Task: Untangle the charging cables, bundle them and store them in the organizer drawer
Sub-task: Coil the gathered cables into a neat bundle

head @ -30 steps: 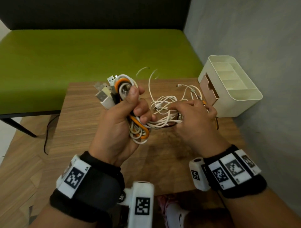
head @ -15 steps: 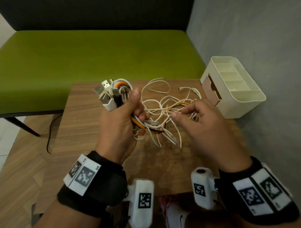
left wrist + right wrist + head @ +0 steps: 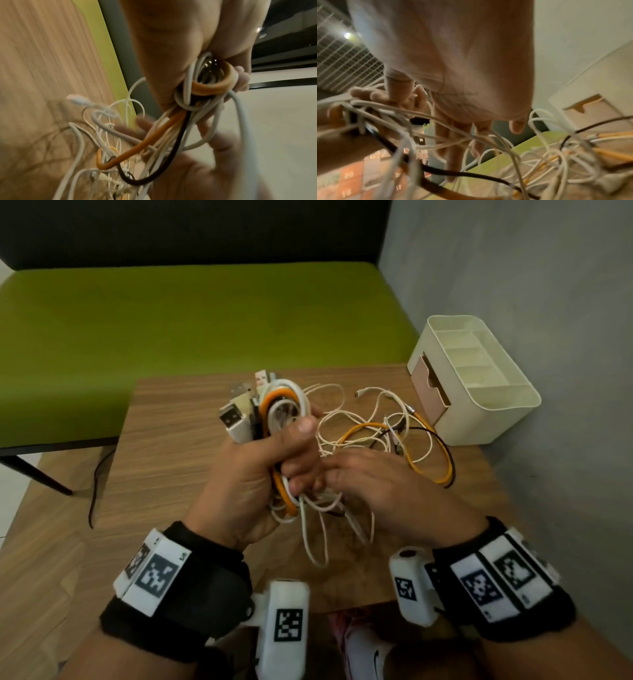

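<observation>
Both hands were raised over the wooden bench (image 3: 164, 446), wrists banded in black straps with printed markers. Left hand (image 3: 253, 474) stood upright in a fist, thumb pressed across the front, fingers curled tight around a coiled bundle of cables (image 3: 281, 412): white loops, an orange loop and several USB plugs (image 3: 234, 419) sticking out above the knuckles. From the left wrist view the orange loop (image 3: 212, 83) and white strands spilled out below the palm, with an orange and a black cable trailing down toward the bench.

Right hand (image 3: 387, 491) lay palm down just beside the left fist, its fingers stretched leftward and touching the white strands under that fist. The right wrist view showed the fingers (image 3: 481, 129) fairly straight and spread among the white cables; whether any strand was pinched could not be told through the blur.

Loose cables (image 3: 387, 426), white, orange and black, sprawled in a tangle on the bench beyond the right hand. A cream organizer (image 3: 493, 405) sat at the bench's far right corner by the grey wall, its pink drawer (image 3: 428, 385) facing the tangle; how far the drawer stood out could not be told
</observation>
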{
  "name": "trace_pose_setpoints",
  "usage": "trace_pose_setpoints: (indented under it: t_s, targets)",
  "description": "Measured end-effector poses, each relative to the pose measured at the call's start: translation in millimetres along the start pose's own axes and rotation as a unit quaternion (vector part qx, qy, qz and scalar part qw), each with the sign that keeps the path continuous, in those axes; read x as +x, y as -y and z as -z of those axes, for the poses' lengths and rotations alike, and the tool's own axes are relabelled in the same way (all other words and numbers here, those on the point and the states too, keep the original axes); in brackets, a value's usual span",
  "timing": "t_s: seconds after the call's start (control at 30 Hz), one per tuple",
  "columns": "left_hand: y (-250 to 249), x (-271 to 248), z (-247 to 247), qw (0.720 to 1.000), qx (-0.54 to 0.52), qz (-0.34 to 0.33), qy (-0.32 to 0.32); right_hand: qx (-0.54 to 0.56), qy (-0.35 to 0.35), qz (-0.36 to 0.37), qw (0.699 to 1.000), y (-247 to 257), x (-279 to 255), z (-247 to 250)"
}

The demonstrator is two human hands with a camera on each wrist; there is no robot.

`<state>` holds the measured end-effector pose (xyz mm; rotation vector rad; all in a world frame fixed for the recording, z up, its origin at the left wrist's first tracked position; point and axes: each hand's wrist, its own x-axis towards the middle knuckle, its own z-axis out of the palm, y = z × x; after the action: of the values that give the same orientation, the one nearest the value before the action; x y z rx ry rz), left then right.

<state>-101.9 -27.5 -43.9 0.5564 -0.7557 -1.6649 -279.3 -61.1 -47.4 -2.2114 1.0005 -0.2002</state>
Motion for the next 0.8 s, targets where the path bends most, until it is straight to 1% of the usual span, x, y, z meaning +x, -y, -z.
trace_pose_setpoints:
  t_s: [0.03,0.07,0.1,0.13,0.2,0.23,0.3,0.4,0.43,0.47,0.5,0.57,0.63,0.67,0.7,0.8]
  targets:
    - [-2.2,-0.1,1.7,1.0,-0.005,-0.004,-0.005,-0.052,0.035,-0.043,0.997,-2.0,-0.4,2.3]
    - [-4.2,-0.7,3.7,1.0,-0.01,-0.005,-0.008,-0.044,0.047,-0.097,0.993,-4.3,-0.2,4.1]
    - [-5.7,-0.7,5.0,1.0,-0.015,-0.002,-0.01,-0.016,0.03,-0.14,0.99,-5.7,-0.5,6.2]
    - [-6.6,-1.5,5.7,1.0,-0.019,0.003,-0.01,0.004,-0.012,-0.157,0.988,-7.0,-0.2,7.8]
    - [-6.1,-2.5,5.7,1.0,-0.027,0.01,-0.005,0.035,-0.127,-0.16,0.978,-7.1,-0.2,11.2]
    - [-5.6,-3.0,5.2,0.999,-0.032,0.014,0.001,0.058,-0.187,-0.146,0.97,-7.7,-0.4,13.9]
    - [-6.0,-4.1,4.4,0.999,-0.038,0.023,0.013,0.115,-0.275,-0.102,0.949,-9.5,-2.0,17.8]
    - [-6.4,-5.3,4.2,0.998,-0.035,0.044,0.035,0.166,-0.373,-0.022,0.912,-6.4,-3.0,21.1]
    - [-5.9,-5.7,3.5,0.997,-0.03,0.055,0.042,0.168,-0.387,0.008,0.907,-5.1,-2.3,20.7]
    - [-4.9,-6.5,2.9,0.996,-0.024,0.069,0.052,0.165,-0.385,0.033,0.907,-3.2,-1.0,19.6]
    - [-3.8,-7.2,1.4,0.994,-0.015,0.082,0.064,0.168,-0.365,0.051,0.914,-1.7,0.4,17.3]
    - [-1.9,-8.5,-0.7,0.992,0.008,0.099,0.083,0.2,-0.282,0.077,0.935,2.5,2.7,11.9]
    - [-1.4,-9.3,-2.7,0.991,0.03,0.1,0.08,0.215,-0.202,0.066,0.953,8.9,5.7,6.3]
    - [-1.6,-9.3,-3.5,0.993,0.042,0.093,0.066,0.21,-0.187,0.052,0.958,9.6,6.6,3.8]
    - [-1.9,-9.1,-4.4,0.994,0.059,0.078,0.045,0.207,-0.192,0.039,0.959,10.4,6.8,3.4]
    - [-2.8,-6.1,-7.2,0.991,0.125,0.012,-0.051,0.217,-0.251,0.028,0.943,7.1,6.4,7.1]
